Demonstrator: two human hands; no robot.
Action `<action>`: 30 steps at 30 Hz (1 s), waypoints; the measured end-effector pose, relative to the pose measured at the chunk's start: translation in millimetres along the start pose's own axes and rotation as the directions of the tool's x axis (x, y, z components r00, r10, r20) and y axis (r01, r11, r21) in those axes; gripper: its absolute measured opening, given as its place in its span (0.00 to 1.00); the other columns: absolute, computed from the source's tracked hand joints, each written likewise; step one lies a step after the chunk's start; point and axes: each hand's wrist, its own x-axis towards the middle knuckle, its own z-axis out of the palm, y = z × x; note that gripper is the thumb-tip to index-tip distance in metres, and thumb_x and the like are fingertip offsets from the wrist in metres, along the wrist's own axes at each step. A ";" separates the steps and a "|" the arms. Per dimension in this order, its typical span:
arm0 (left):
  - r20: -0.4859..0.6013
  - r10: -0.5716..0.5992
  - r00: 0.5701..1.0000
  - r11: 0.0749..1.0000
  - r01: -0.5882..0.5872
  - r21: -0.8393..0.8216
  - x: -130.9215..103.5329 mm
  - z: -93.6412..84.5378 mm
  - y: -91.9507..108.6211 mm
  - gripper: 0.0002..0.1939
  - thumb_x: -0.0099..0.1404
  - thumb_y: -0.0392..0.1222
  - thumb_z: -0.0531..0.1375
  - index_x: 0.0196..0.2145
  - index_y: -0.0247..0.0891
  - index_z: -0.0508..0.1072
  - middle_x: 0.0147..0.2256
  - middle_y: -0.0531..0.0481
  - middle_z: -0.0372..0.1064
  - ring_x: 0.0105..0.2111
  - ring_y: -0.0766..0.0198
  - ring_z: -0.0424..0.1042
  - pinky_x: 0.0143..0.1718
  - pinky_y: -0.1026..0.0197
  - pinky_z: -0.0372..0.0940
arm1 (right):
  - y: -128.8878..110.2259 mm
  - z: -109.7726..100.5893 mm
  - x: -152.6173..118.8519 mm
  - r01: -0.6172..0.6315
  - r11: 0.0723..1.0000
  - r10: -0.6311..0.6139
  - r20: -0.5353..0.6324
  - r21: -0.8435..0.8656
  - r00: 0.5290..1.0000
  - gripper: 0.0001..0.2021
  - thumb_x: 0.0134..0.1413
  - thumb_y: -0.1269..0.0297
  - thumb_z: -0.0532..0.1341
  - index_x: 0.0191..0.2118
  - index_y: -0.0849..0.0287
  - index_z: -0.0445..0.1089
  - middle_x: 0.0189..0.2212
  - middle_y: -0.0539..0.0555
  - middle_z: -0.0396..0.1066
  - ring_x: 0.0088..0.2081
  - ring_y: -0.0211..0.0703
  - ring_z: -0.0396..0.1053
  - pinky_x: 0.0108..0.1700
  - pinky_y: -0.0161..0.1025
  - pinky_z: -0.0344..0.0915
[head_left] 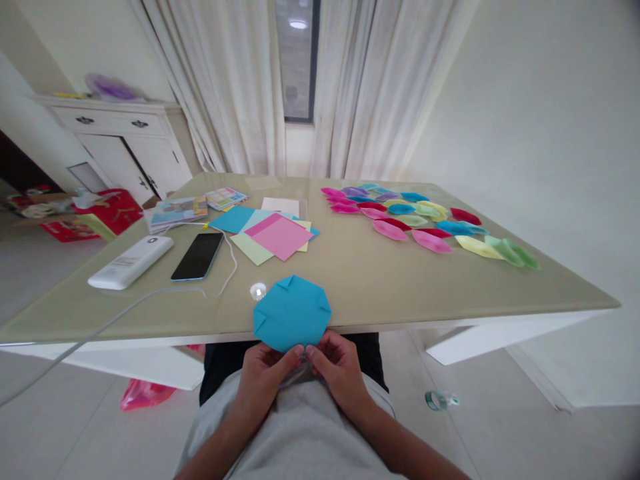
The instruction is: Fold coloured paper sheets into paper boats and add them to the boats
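Note:
A blue paper [293, 313] with folded-in corners is held at the table's front edge, its far part over the tabletop. My left hand [270, 373] pinches the paper's near edge between thumb and fingers. Close beside it, my right hand [337, 367] pinches the same edge, the two thumb tips almost touching. Just left of the paper lies a small clear round object [258, 291]. Behind it, flat sheets of pink paper [284, 237], blue, green and yellow paper overlap on the table.
Several folded coloured paper pieces [390, 229] cover the table's [350, 287] back right. At left are a phone [198, 256], a white power bank [131, 262], a cable [150, 293] and booklets [179, 212]. A tape roll [436, 401] lies on the floor.

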 end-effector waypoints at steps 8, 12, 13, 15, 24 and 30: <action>-0.033 0.009 0.999 1.000 -0.008 0.022 -0.9 1.7 4.3 0.20 0.54 0.56 0.78 0.28 0.35 0.85 0.26 0.45 0.84 0.25 0.59 0.80 0.28 0.64 0.75 | -1.2 0.7 -2.3 -0.030 0.999 0.031 -0.032 0.025 0.999 0.22 0.53 0.44 0.76 0.27 0.58 0.76 0.18 0.48 0.72 0.19 0.36 0.63 0.23 0.33 0.60; -0.025 -0.002 1.000 1.000 0.003 0.030 -0.8 2.2 6.7 0.22 0.53 0.59 0.78 0.27 0.34 0.85 0.25 0.44 0.83 0.24 0.57 0.80 0.27 0.61 0.76 | -1.5 0.1 -1.8 -0.032 0.998 0.034 -0.037 0.054 0.999 0.23 0.53 0.42 0.76 0.27 0.59 0.77 0.21 0.51 0.76 0.20 0.36 0.65 0.24 0.34 0.63; -0.023 -0.005 1.000 0.999 0.006 0.033 -0.7 2.2 7.1 0.22 0.52 0.59 0.78 0.27 0.34 0.85 0.26 0.43 0.84 0.24 0.56 0.80 0.27 0.61 0.76 | -1.5 -0.1 -1.8 -0.035 0.998 0.037 -0.037 0.061 0.999 0.23 0.54 0.42 0.75 0.28 0.59 0.77 0.22 0.51 0.77 0.20 0.36 0.65 0.24 0.34 0.63; -0.019 -0.010 1.000 0.999 0.011 0.037 -0.8 2.4 8.2 0.22 0.53 0.58 0.78 0.28 0.34 0.86 0.26 0.43 0.84 0.24 0.55 0.81 0.27 0.60 0.76 | -1.4 -0.3 -1.5 -0.040 0.997 0.043 -0.038 0.069 0.998 0.23 0.56 0.41 0.74 0.28 0.59 0.77 0.23 0.52 0.78 0.19 0.35 0.65 0.24 0.33 0.63; -0.019 0.025 1.000 0.999 -0.024 0.034 -3.3 5.2 12.8 0.16 0.55 0.53 0.77 0.26 0.36 0.85 0.26 0.46 0.84 0.25 0.58 0.80 0.29 0.63 0.74 | 0.2 0.0 -0.3 -0.048 0.997 0.050 -0.035 0.059 0.998 0.23 0.56 0.43 0.73 0.26 0.59 0.73 0.21 0.50 0.76 0.18 0.33 0.62 0.22 0.32 0.58; -0.012 0.024 1.000 1.000 -0.024 0.015 -0.3 1.3 5.8 0.17 0.54 0.53 0.78 0.28 0.35 0.86 0.27 0.44 0.85 0.26 0.56 0.82 0.29 0.62 0.76 | 2.0 -0.1 0.9 -0.051 0.998 0.052 -0.017 0.035 0.999 0.20 0.55 0.46 0.73 0.28 0.58 0.73 0.22 0.51 0.76 0.19 0.34 0.63 0.23 0.32 0.58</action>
